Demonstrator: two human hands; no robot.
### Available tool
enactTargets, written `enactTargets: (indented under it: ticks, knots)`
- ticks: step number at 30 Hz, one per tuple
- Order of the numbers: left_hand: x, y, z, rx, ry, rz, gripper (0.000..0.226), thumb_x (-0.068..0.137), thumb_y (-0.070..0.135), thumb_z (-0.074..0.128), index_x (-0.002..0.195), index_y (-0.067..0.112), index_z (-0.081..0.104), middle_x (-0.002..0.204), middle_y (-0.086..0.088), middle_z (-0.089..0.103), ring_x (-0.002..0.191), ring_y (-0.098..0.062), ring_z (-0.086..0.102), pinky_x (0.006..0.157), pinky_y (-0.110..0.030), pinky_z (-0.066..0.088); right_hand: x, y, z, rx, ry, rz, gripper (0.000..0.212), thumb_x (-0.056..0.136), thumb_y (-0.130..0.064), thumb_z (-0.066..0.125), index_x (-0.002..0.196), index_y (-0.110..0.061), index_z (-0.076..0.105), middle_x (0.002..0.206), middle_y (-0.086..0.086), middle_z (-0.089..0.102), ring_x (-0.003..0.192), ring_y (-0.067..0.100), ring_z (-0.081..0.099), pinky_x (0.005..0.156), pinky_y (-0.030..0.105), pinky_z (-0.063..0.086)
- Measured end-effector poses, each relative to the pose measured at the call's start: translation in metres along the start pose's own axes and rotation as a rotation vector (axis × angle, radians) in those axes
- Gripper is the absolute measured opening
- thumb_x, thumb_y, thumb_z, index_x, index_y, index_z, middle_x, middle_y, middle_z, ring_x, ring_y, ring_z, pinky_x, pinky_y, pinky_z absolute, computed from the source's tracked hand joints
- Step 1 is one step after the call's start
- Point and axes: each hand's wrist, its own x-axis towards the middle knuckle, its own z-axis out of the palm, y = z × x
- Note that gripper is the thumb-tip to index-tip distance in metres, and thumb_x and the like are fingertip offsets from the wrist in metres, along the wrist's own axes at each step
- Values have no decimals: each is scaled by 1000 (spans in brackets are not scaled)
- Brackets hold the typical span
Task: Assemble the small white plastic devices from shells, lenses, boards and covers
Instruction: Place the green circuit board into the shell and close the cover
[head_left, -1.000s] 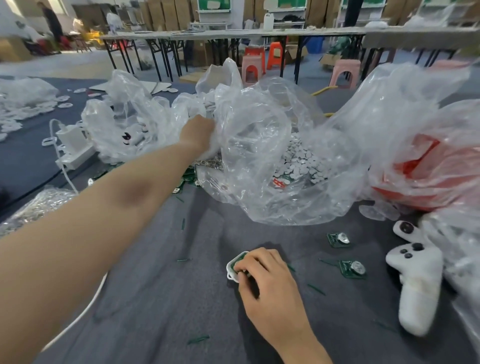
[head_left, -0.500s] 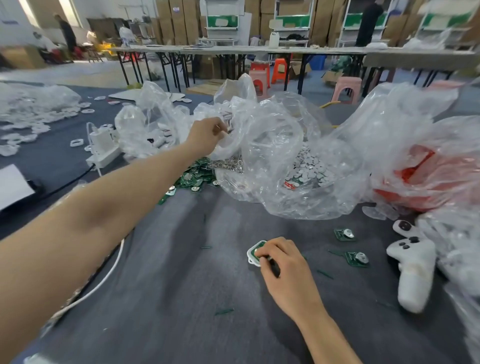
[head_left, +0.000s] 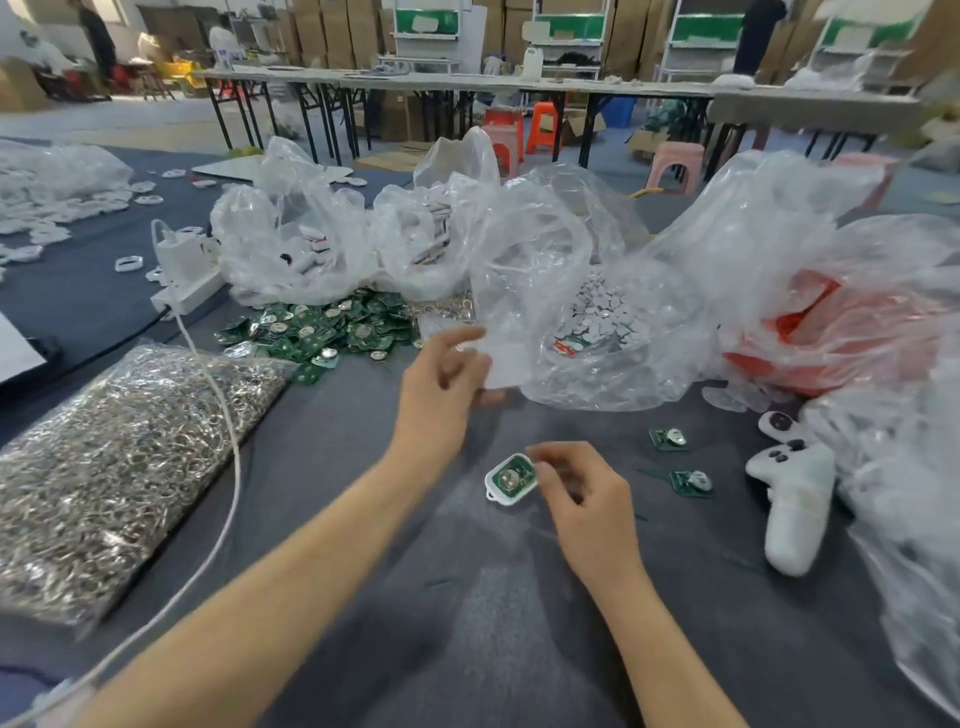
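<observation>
Head view: the right hand (head_left: 587, 499) is pinching the white shell (head_left: 511, 500) by its edge at mid-worktop (head_left: 467, 623), a green board (head_left: 508, 477) sitting inside. The left hand (head_left: 441, 384) is holding a blurred white cover (head_left: 508, 364) between thumb and fingers, beside the clear bags (head_left: 571, 249).

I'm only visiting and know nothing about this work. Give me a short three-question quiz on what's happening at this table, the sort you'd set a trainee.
1. True or false: the white shell pinched by the right hand has a green board sitting in it.
2. How many loose boards lie between that hand and the white game controller? A) one B) two C) five
3. What is the left hand pinching?

Key: 1 true. 2 B. 3 a small white piece, too blurred to name more exactly.
</observation>
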Motion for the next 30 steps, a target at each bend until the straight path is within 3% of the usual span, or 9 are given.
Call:
enactTargets:
  ticks: [3, 6, 9, 14, 18, 22, 26, 30]
  knots:
    - [-47, -18, 13, -127, -111, -163, 19, 93, -3, 54, 96, 10, 68, 83, 1, 75, 80, -14, 71, 64, -20, 56, -1, -3, -11, 294, 122, 138, 15, 91, -7, 61, 91, -20, 70, 86, -5, 73, 79, 6, 66, 71, 15, 49]
    - [-53, -27, 17, -175, -206, -242, 23, 94, -2, 52, 96, 11, 71, 88, -1, 76, 80, -12, 71, 67, -17, 55, 0, -5, -18, 510, 180, 294, 18, 87, -11, 63, 77, -20, 75, 72, -3, 70, 65, 10, 60, 66, 23, 48]
    - [-47, -31, 13, -225, -279, -274, 27, 92, 0, 55, 93, 18, 75, 91, 0, 75, 77, -7, 69, 70, -13, 53, 4, -6, -19, 657, 180, 386, 10, 76, -18, 67, 71, -20, 76, 66, 0, 66, 61, 11, 56, 61, 22, 46]
    - [-38, -37, -1, -327, -399, -330, 26, 74, 19, 72, 99, 24, 76, 101, -4, 74, 92, -11, 69, 76, -17, 54, 9, -7, -16, 854, 125, 481, 11, 74, -14, 65, 68, -14, 73, 65, 4, 64, 56, 11, 56, 55, 20, 49]
    - [-34, -39, -3, -260, -396, -304, 23, 75, 18, 73, 97, 25, 76, 99, -4, 74, 85, -13, 69, 73, -22, 55, 10, -7, -17, 858, 98, 479, 9, 74, -13, 64, 72, -13, 73, 70, 6, 66, 58, 11, 57, 55, 20, 50]
    - [-33, -39, -5, -247, -410, -296, 22, 79, 15, 68, 97, 25, 75, 98, -4, 74, 85, -13, 67, 72, -21, 53, 10, -6, -20, 858, 9, 428, 30, 73, -13, 65, 102, -18, 71, 82, 7, 67, 63, 12, 58, 58, 22, 50]
    - [-33, -35, -6, -205, -441, -302, 20, 79, 18, 70, 97, 23, 76, 100, -5, 74, 85, -13, 68, 71, -19, 53, 12, -3, -37, 552, -155, 308, 36, 75, -17, 75, 109, -30, 71, 80, 1, 66, 71, 13, 60, 68, 23, 51]
    - [-30, -32, -13, 22, -356, -223, 21, 88, 6, 65, 99, 22, 71, 93, 2, 75, 79, -7, 68, 71, -18, 52, 12, 0, -48, 403, -115, 296, 37, 76, -10, 76, 108, -30, 70, 79, 0, 69, 73, 10, 61, 73, 22, 52]
